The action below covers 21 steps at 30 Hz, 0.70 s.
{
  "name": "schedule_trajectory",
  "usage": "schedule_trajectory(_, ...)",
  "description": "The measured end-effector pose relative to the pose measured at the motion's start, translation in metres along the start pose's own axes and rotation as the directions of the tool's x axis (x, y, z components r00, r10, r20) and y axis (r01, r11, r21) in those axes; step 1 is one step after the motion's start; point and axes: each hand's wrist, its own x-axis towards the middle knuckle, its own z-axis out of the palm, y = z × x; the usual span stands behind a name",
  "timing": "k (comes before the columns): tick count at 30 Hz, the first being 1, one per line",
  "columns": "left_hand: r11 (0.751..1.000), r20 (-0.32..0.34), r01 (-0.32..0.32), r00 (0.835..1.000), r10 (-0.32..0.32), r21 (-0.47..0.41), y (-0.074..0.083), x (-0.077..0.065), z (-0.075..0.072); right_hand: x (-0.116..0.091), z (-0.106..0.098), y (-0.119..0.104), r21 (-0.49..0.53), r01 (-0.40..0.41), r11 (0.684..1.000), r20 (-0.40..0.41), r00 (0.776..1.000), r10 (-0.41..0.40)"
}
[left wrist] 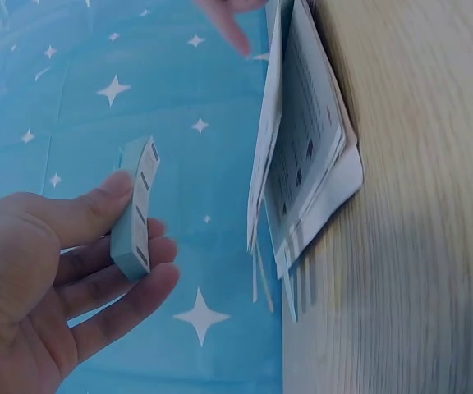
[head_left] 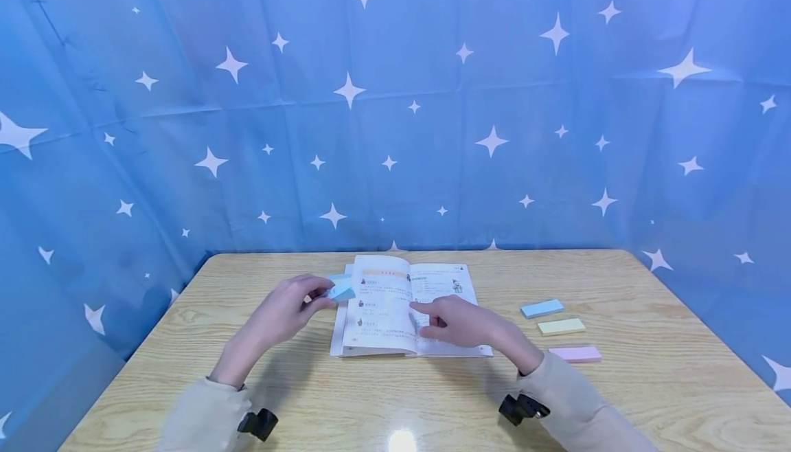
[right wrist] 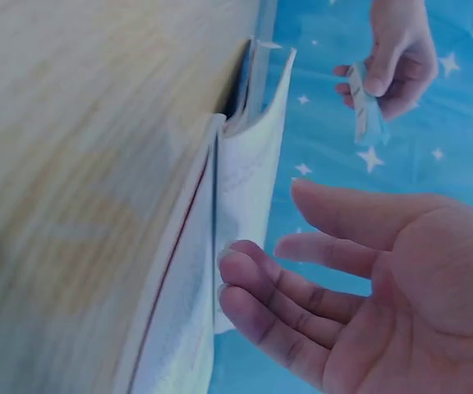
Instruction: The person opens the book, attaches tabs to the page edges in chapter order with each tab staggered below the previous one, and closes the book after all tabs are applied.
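Note:
An open book (head_left: 383, 314) with printed pages lies on the table, its left-hand pages lifted a little. My left hand (head_left: 290, 308) pinches a light blue sticky note pad (left wrist: 134, 209) between thumb and fingers, beside the book's left edge. In the left wrist view the pad is held apart from the pages. My right hand (head_left: 460, 319) is over the right page, its index finger extended towards the book's middle fold. Its fingers (right wrist: 257, 324) are loosely bent and hold nothing; the fingertips are at the page surface.
To the right of the book lie a blue pad (head_left: 542, 308), a yellow pad (head_left: 561, 327) and a pink pad (head_left: 575, 354). Thin strips (left wrist: 290, 297) stick out from the book's edge. A blue star-patterned curtain (head_left: 395, 129) hangs behind the wooden table (head_left: 346, 404).

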Motion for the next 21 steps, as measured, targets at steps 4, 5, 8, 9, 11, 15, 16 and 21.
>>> schedule_trajectory(4,1.000,-0.015,-0.009,1.000,0.009,-0.013,0.008,0.001,0.002,-0.001,-0.007,-0.003,-0.041,0.022,0.999,-0.069,0.997,-0.025)
schedule_trajectory(5,1.000,-0.015,-0.011,1.000,0.011,-0.016,0.010,0.001,0.002,-0.001,-0.008,-0.003,-0.054,0.030,0.998,-0.095,0.995,-0.035)
schedule_trajectory(8,0.999,-0.017,-0.030,0.999,0.029,-0.016,0.017,0.001,0.004,-0.003,-0.012,-0.007,-0.084,0.060,0.995,-0.191,0.979,-0.075)
schedule_trajectory(9,0.999,-0.019,-0.038,0.999,0.037,-0.017,0.019,0.001,0.005,-0.003,-0.013,-0.008,-0.091,0.072,0.993,-0.224,0.970,-0.091)
schedule_trajectory(11,0.998,-0.023,-0.058,0.998,0.058,-0.018,0.022,0.002,0.006,-0.004,-0.015,-0.012,-0.095,0.085,0.992,-0.285,0.952,-0.109)
schedule_trajectory(15,0.994,-0.031,-0.107,0.994,0.107,-0.023,0.031,0.003,0.010,-0.005,-0.015,-0.022,-0.064,0.120,0.991,-0.374,0.917,-0.135)
schedule_trajectory(16,0.992,-0.035,-0.120,0.992,0.119,-0.023,0.034,0.003,0.010,-0.005,-0.015,-0.024,-0.048,0.133,0.990,-0.391,0.910,-0.141)
schedule_trajectory(21,0.983,-0.051,-0.183,0.982,0.181,-0.029,0.047,0.004,0.014,-0.006,-0.011,-0.035,0.011,0.227,0.974,-0.461,0.865,-0.197)
